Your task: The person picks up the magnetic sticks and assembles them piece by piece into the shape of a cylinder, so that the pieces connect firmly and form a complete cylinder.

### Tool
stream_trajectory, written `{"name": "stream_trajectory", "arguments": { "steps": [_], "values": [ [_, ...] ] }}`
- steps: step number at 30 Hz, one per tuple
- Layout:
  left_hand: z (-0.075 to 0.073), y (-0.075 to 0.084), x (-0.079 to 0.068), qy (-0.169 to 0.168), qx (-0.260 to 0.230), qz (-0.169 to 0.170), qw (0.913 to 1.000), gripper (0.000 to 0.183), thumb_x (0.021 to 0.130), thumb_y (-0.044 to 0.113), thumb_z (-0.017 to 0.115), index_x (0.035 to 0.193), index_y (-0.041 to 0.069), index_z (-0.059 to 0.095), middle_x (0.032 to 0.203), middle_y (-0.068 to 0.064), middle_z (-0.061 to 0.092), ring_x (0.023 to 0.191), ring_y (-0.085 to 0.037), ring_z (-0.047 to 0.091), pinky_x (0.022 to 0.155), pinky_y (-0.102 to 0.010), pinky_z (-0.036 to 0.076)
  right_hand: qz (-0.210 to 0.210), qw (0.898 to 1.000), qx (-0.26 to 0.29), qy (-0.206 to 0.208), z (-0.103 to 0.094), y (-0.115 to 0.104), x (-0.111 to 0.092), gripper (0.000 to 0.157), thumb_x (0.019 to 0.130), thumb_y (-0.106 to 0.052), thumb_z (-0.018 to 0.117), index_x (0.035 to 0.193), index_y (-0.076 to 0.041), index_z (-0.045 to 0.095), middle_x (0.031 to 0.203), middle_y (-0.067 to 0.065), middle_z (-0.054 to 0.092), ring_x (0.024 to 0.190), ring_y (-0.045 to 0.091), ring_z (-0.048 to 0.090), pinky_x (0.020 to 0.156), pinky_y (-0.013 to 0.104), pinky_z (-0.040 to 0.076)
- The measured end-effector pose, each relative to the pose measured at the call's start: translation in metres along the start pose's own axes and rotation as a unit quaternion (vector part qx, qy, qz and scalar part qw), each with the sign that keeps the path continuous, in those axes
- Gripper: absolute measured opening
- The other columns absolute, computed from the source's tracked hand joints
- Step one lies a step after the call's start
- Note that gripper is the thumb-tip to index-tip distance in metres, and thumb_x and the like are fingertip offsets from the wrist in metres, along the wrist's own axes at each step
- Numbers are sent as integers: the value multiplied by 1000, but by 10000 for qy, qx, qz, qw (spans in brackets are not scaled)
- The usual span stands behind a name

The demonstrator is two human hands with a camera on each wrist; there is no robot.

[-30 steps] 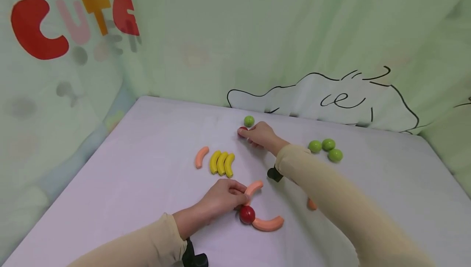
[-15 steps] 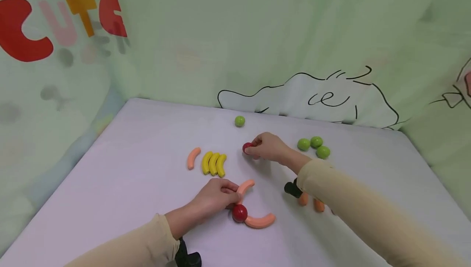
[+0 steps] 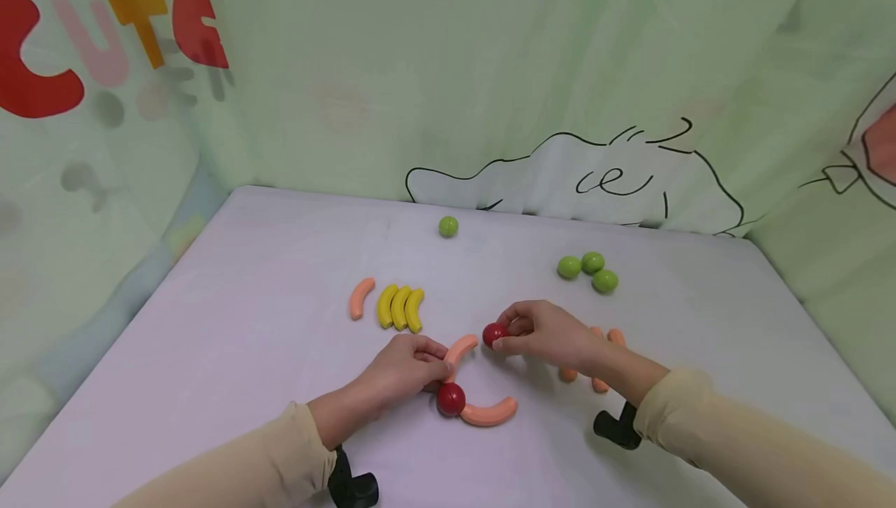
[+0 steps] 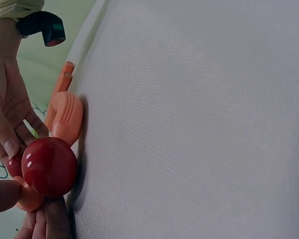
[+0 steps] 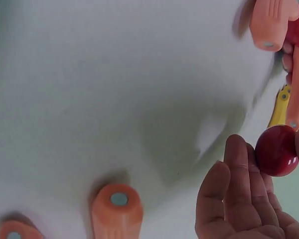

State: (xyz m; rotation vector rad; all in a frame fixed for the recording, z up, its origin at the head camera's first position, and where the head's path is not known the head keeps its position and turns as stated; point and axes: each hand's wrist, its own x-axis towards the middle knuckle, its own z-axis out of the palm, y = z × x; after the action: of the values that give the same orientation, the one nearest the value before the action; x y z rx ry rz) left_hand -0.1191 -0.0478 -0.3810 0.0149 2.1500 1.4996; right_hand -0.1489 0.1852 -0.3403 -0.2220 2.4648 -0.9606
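Note:
My left hand (image 3: 400, 368) pinches a curved orange magnetic stick (image 3: 462, 348) between thumb and fingers. At its near end sits a red ball (image 3: 451, 399), from which a second curved orange stick (image 3: 491, 413) extends right. In the left wrist view this red ball (image 4: 50, 167) partly hides the pinched stick. My right hand (image 3: 549, 333) holds another red ball (image 3: 494, 334) between thumb and fingertips, just right of the upper stick's far end. The right wrist view shows that ball (image 5: 276, 151) near the stick's end (image 5: 298, 99); whether they touch, I cannot tell.
Three yellow curved sticks (image 3: 400, 307) lie side by side, left of an orange stick-free gap, with one orange stick (image 3: 361, 299) at their left. Green balls (image 3: 592, 263) group at right; one green ball (image 3: 449, 226) lies farther back. Several orange sticks (image 3: 600, 386) lie beneath the right forearm.
My right hand has carried the red ball from beside the far green ball toward me, near the upper orange stick's end. My left hand keeps its pinch. The head view has turned slightly right.

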Motion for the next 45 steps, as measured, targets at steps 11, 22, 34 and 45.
{"name": "stream_trajectory", "arguments": {
  "steps": [11,22,34,45],
  "values": [
    [1,3,0,-15,92,-109,9999,28,94,16,71,118,3,68,89,-5,71,77,-12,67,77,-28,59,-333,9991,232,-134,5,-1,-2,31,94,-21,73,120,-5,65,109,6,74,95,16,67,80,30,53],
    [1,6,-2,-408,424,272,9979,28,97,28,70,115,7,69,80,-4,70,68,-14,64,67,-25,55,-994,9931,151,-604,4,-2,3,30,99,-10,66,129,-5,65,115,10,70,98,17,66,87,33,59],
    [3,2,-2,-469,150,291,9984,22,97,22,70,104,2,72,72,-1,68,64,-10,61,64,-21,54,-963,9951,-54,-216,9,-6,-4,41,101,-14,63,141,-6,59,126,11,70,119,31,64,98,45,57],
    [2,-1,-4,-425,18,121,9990,21,97,20,71,103,0,69,76,-3,71,65,-9,66,69,-24,60,448,9956,-702,432,13,10,-43,23,99,-21,66,108,-1,71,70,1,67,62,14,59,55,27,46]
  ]
}}
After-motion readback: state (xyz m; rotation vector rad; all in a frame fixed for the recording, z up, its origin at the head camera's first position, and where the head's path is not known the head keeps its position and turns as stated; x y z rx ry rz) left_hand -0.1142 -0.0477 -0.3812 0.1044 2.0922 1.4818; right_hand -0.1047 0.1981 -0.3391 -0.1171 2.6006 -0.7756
